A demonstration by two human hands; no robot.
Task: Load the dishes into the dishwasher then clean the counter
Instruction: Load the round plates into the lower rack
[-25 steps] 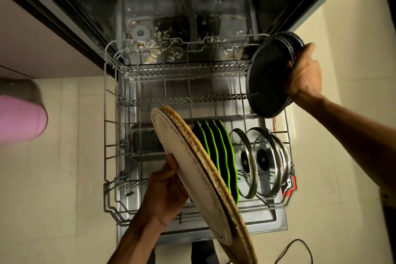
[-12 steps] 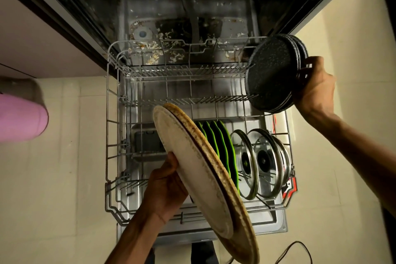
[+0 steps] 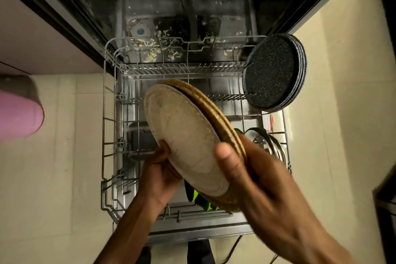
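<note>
Our left hand [image 3: 159, 169] holds the beige plates [image 3: 188, 139] by their near-left rim, fingers curled behind the edge. Our right hand [image 3: 263, 180] grips the near-right rim of the same plates, thumb pressed flat on the face and fingers wrapped behind. So both hands hold the stack, one on each side, and neither is free.

The stack is tilted on edge, its face turned left and toward us, its top rim leaning away over the middle of the rack [image 3: 105, 126]. It hangs above the rack, not yet seated in any tines. We judge the open tine rows lie just ahead of and below the hands, so the move turns on separating one plate and lowering it edge-first. Both hands are equally near.

The front plate is pale and matte; those behind show brown, ridged rims. How many there are we cannot tell.

Farther out, black plates [image 3: 272, 73] stand at the far-right corner, green plates [image 3: 201, 199] and glass lids [image 3: 272, 146] nearer.
</note>
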